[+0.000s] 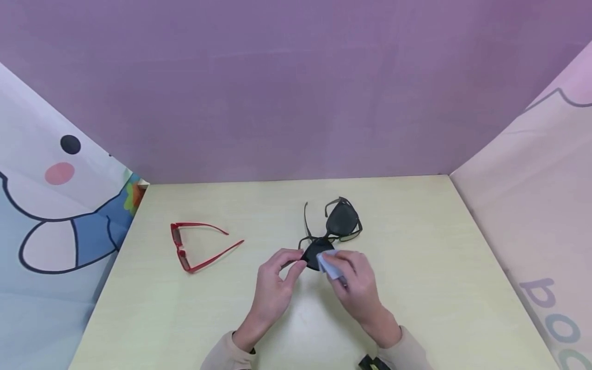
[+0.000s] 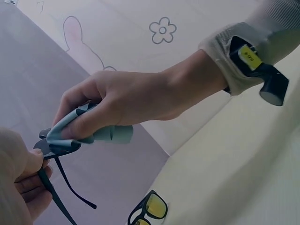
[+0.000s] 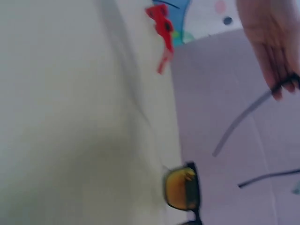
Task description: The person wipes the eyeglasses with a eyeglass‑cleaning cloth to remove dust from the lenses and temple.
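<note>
Both hands hold a pair of black sunglasses (image 1: 342, 220) above the table. My left hand (image 1: 274, 287) pinches the frame at one end, near the hinge; in the left wrist view its fingers (image 2: 29, 192) lie along one temple. A folded light-blue cloth (image 1: 331, 266) is in my right hand (image 1: 355, 285), pressed over the nearer lens. In the left wrist view the cloth (image 2: 123, 134) wraps around that lens and hides most of it. The right wrist view shows my left hand (image 3: 272, 42) and the two temples, but not the right hand.
Behind the sunglasses lies another dark-framed pair of glasses with yellow lenses (image 2: 156, 206), partly covered in the head view. Red glasses (image 1: 185, 259) rest on the left of the table (image 1: 152, 318), temples unfolded. Fabric walls stand at the back and both sides.
</note>
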Demonstrator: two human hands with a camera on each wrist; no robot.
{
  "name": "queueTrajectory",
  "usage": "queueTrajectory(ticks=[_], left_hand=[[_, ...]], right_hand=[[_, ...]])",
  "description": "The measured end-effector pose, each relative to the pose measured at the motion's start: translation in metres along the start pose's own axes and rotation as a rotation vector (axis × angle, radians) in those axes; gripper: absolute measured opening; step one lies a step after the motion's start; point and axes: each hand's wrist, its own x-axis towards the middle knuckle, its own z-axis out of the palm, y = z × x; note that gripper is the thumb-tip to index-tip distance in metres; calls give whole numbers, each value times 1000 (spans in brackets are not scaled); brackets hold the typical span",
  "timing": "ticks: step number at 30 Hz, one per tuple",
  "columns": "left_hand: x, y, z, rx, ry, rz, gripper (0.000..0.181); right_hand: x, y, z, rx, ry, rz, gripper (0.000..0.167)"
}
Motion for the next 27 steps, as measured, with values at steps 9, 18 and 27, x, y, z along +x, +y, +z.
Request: queueTrajectory(ticks=[9,18,27], left_hand=[[0,-3,-1,4,-19,-9,9],[-3,-6,-1,50,-49,34,9],[-5,-7,-2,108,-93,125,8]], right_hand=[[-5,-9,0,74,-67,-84,26],[24,20,-18,11,141,73,27],[33,31,-25,-13,157,233,23]])
